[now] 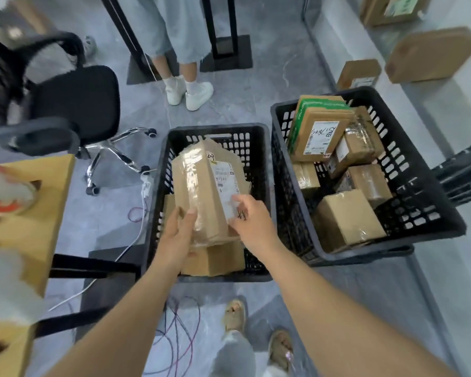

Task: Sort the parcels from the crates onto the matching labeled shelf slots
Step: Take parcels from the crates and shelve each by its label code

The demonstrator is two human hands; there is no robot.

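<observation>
Both hands clasp one taped cardboard parcel (204,186) over the left black crate (158,191): the left hand (178,235) wraps its near left edge, the right hand (252,219) presses fingers on its white shipping label (226,183). Beneath it in that crate lies another brown box (215,259). Just beside, the right black crate (419,186) holds several more parcels, the topmost (320,137) bearing handwriting on its label.

Matt brown cardboard parcel (207,186) wrapped in glossy clear tape, with a white paper label (227,180). Perforated black plastic crates (424,202), matt. Chair (76,104): black fabric seat, shiny chromed metal base. Smooth grey floor (269,77), faintly glossy.
</observation>
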